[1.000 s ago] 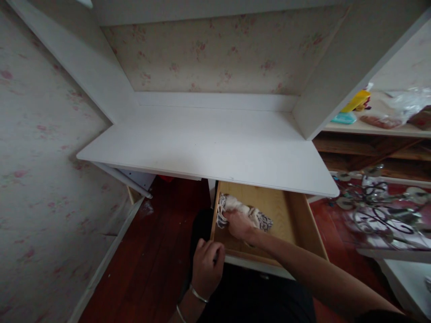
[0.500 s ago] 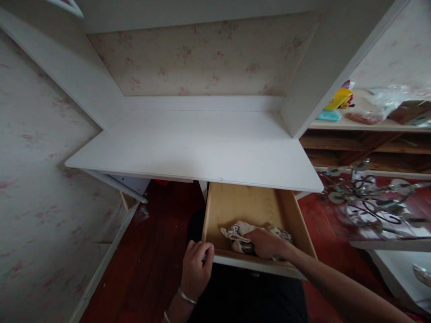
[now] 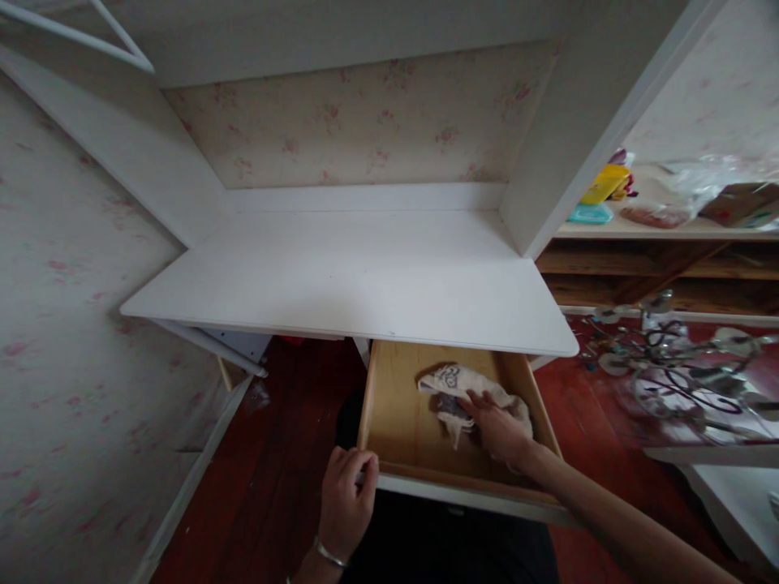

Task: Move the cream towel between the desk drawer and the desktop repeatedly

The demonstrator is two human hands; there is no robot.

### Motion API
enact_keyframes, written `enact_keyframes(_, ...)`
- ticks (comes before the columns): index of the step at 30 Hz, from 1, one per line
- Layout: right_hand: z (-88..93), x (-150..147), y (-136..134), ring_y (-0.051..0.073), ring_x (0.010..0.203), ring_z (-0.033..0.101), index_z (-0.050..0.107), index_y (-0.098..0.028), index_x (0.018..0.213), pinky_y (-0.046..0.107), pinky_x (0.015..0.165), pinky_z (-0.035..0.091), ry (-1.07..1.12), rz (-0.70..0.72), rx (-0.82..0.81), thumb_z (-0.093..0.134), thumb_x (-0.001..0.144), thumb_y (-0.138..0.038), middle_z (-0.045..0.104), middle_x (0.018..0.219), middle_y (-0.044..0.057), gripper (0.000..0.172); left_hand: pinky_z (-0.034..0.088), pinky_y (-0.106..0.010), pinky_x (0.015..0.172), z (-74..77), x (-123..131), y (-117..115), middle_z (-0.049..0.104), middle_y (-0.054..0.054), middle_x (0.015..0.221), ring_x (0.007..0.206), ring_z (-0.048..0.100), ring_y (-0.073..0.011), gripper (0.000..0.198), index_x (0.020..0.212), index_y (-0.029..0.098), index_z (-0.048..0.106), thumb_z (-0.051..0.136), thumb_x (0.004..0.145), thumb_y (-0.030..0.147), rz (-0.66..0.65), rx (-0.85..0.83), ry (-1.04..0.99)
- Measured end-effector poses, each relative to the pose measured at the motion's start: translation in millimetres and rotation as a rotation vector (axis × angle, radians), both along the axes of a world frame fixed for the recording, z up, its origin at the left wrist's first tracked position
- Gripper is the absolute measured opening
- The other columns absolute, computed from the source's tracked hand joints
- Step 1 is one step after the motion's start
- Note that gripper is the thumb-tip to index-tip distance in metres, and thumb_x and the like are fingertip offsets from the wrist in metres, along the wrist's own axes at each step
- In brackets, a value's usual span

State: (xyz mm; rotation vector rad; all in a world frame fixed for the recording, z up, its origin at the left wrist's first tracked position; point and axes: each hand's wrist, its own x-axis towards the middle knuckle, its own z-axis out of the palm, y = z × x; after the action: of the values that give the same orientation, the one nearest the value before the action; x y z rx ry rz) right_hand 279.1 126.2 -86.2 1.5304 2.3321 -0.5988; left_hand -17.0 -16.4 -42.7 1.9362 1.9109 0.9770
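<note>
A wooden drawer [image 3: 395, 405] is pulled out from under the white desk [image 3: 341, 276]. My left hand [image 3: 348, 495] is closed on the drawer's front left corner, fingers curled over its edge. Inside the drawer, my right hand [image 3: 496, 426] presses a pale cloth [image 3: 466, 380] with dark markings against the bottom. The cloth is bunched under the palm and fingers and spreads out to the left and behind them. Part of it is hidden by the hand.
White side panels [image 3: 578, 122] rise from the desk. To the right, a metal lamp frame [image 3: 682, 365] lies near a low wooden shelf unit [image 3: 608, 259] with plastic bags [image 3: 699, 191] on top. A papered wall [image 3: 73, 324] stands at the left.
My right hand and the cloth have moved deeper into the drawer, away from its front edge. My left hand stays at the front left corner. The view has shifted slightly.
</note>
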Motion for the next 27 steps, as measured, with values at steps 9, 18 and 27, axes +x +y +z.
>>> enact_keyframes(9,-14.3,-15,113,0.031,0.106,0.063,0.043,-0.012,0.143,0.044,0.089,0.049,-0.123,-0.181,0.075,0.042,0.084,-0.004,0.065,0.114,0.022,0.059,0.040,-0.032,0.078,-1.9,4,0,0.066,0.000,0.077,0.072,0.058,-0.0153,0.018,0.083,0.021,0.063,0.049,0.093,0.020,0.055,0.021,0.044)
enact_keyframes(18,-17.3,-95,94,0.039,0.137,0.028,0.028,-0.039,0.150,0.069,0.102,0.024,0.025,0.029,0.100,0.047,0.085,-0.023,0.028,0.156,0.004,0.069,0.040,-0.032,0.076,-3.5,1,3,0.065,0.000,0.073,0.069,0.058,-0.0152,0.020,0.079,0.022,0.062,0.048,0.093,0.020,0.043,0.014,0.068)
enact_keyframes(27,-3.3,-166,97,0.040,0.141,0.017,0.032,-0.036,0.149,0.076,0.101,0.016,0.092,0.159,0.030,0.045,0.083,-0.018,0.031,0.154,-0.001,0.070,0.041,-0.031,0.074,1.1,3,0,0.066,0.000,0.076,0.071,0.059,-0.0150,0.020,0.083,0.022,0.062,0.046,0.094,0.019,0.054,0.018,0.067)
